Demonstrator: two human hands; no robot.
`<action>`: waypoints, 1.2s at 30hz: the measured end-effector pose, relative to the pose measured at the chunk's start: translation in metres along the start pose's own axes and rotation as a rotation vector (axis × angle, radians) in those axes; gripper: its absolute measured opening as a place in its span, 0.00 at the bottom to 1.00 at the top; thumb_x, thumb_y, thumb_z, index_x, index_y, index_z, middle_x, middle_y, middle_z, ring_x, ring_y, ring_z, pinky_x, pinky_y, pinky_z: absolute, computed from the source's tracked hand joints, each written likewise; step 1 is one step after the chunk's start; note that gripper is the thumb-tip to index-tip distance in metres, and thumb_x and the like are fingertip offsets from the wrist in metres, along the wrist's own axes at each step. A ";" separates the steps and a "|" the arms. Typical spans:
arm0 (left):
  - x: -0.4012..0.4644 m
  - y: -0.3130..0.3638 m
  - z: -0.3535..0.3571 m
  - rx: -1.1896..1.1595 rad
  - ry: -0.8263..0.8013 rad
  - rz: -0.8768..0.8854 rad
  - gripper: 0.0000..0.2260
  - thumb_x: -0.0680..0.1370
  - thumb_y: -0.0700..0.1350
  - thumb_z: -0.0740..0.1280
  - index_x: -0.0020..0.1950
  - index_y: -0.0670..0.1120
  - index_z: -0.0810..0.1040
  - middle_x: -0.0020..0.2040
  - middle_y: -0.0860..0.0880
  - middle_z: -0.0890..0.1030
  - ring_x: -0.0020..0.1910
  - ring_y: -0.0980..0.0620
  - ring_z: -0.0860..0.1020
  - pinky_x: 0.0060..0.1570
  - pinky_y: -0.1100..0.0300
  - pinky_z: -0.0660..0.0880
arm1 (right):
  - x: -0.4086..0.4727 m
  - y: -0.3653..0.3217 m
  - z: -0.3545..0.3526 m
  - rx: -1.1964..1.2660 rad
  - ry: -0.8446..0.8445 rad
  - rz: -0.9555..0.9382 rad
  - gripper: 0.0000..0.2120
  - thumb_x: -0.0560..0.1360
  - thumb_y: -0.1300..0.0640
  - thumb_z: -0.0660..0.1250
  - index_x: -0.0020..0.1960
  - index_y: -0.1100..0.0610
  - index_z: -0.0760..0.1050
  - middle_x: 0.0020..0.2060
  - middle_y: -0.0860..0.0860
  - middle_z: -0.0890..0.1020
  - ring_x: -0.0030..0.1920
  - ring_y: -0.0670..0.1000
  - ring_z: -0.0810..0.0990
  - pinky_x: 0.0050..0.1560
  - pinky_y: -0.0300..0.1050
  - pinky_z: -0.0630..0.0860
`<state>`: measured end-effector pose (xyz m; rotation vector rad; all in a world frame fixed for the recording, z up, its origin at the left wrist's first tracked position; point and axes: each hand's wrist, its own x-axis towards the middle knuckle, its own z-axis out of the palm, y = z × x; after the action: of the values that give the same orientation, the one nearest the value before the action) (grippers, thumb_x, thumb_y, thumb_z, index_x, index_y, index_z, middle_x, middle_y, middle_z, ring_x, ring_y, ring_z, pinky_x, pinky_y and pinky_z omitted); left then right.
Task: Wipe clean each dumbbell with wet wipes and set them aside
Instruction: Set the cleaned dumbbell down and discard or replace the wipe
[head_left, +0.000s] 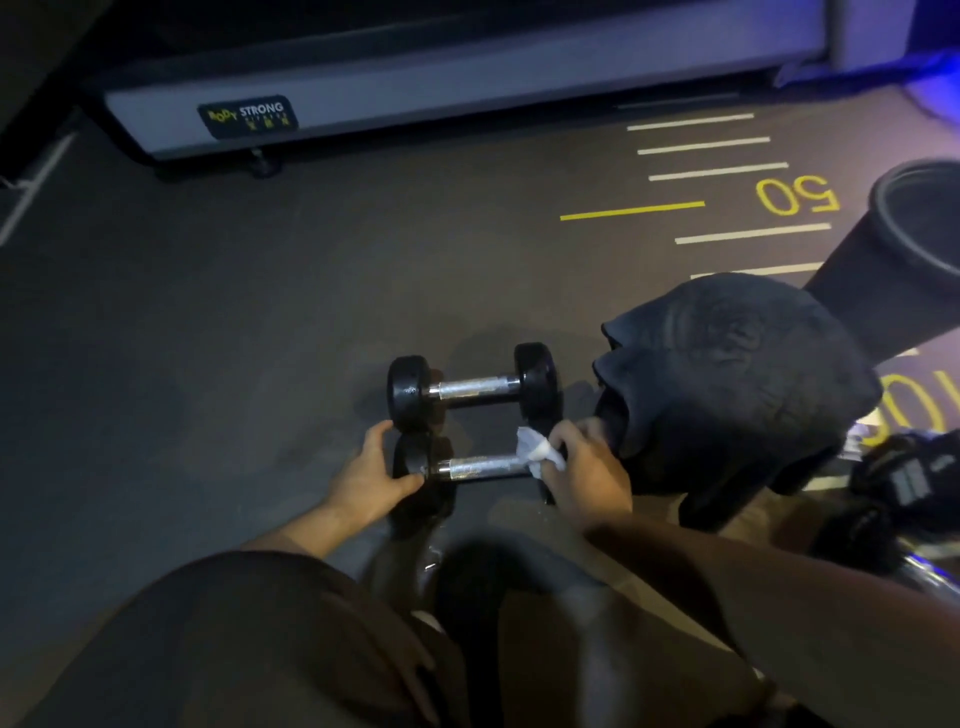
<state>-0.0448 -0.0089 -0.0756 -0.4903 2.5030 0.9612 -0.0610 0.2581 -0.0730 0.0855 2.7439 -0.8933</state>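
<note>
On dark gym flooring, the left hand (371, 480) grips the near black dumbbell's (470, 467) end to steady it; the right hand (584, 470) pinches a crumpled white wet wipe (537, 448) against its steel handle; a second dumbbell (472, 387) lies just beyond.

We see the near dumbbell (475, 467) on the floor (208, 338), far dumbbell (472, 387) just behind it, treadmill base (415, 88) well behind, bag (727, 384) right of it.

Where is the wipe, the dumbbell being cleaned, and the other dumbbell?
wipe (537, 451), head view, on its crumpled white middle.
near dumbbell (480, 466), head view, on its shiny metal handle.
far dumbbell (475, 389), head view, on its shiny metal handle.
</note>
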 end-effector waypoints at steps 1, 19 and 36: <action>-0.003 0.003 -0.007 0.020 0.008 0.016 0.39 0.74 0.47 0.75 0.79 0.49 0.57 0.75 0.42 0.67 0.72 0.42 0.69 0.68 0.53 0.67 | -0.002 -0.001 -0.003 0.019 0.012 -0.017 0.07 0.74 0.48 0.66 0.45 0.51 0.71 0.50 0.48 0.69 0.49 0.52 0.75 0.49 0.52 0.75; -0.076 0.233 -0.111 0.145 0.173 0.603 0.31 0.75 0.51 0.73 0.76 0.56 0.64 0.71 0.49 0.69 0.66 0.49 0.74 0.67 0.51 0.71 | -0.034 -0.038 -0.252 0.055 0.304 -0.204 0.05 0.67 0.52 0.67 0.41 0.50 0.73 0.43 0.48 0.76 0.45 0.52 0.77 0.47 0.50 0.76; -0.066 0.360 -0.009 0.113 0.119 0.820 0.27 0.75 0.52 0.71 0.72 0.59 0.66 0.69 0.52 0.71 0.65 0.51 0.75 0.64 0.47 0.73 | -0.034 0.068 -0.347 0.401 0.527 0.130 0.04 0.66 0.54 0.68 0.38 0.54 0.76 0.28 0.50 0.77 0.25 0.51 0.75 0.22 0.44 0.74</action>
<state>-0.1556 0.2484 0.1602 0.5888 2.8806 1.0557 -0.0958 0.5173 0.1673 0.6509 2.9099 -1.5538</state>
